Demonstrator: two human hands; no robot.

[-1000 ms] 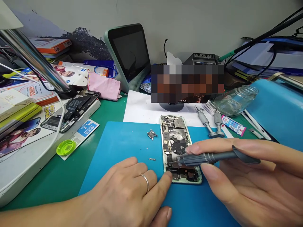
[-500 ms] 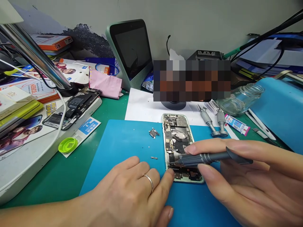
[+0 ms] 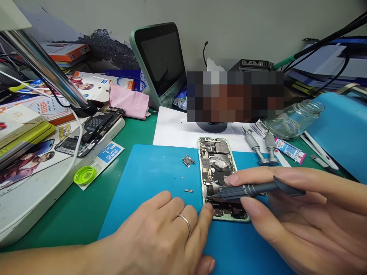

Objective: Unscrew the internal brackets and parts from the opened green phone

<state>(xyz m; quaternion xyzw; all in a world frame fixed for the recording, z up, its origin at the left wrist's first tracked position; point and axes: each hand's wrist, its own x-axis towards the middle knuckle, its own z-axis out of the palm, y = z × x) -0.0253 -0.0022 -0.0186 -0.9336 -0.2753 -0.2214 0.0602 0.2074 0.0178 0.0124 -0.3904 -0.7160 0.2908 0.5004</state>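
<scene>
An opened phone [image 3: 220, 152] lies on the blue mat, its battery, boards and metal coil area bare inside a pale green frame. My left hand [image 3: 164, 229], wearing a ring, rests palm down beside it. Its index fingertip presses the phone's lower left edge, while the thumb lies apart below. Between thumb and fingers, my right hand [image 3: 298, 206] grips a dark grey precision screwdriver [image 3: 243, 191], held nearly level. The driver's tip touches or almost touches the phone's lower left inside. On the mat left of the phone lie a small metal bracket part [image 3: 188, 160] and a tiny metal strip [image 3: 188, 190].
Behind the phone, two grey screwdrivers [image 3: 252, 143] stand in a metal base near a glass jar [image 3: 298, 118]. White tweezers [image 3: 319, 149] lie to the right. Leftward are a green cap [image 3: 85, 175], another phone part [image 3: 94, 130] and a lamp pole [image 3: 51, 68]. A tablet-like screen [image 3: 160, 57] stands behind.
The whole scene has shifted slightly to the right in view. Both hands keep their places at the phone, and the screwdriver tip stays at its lower left.
</scene>
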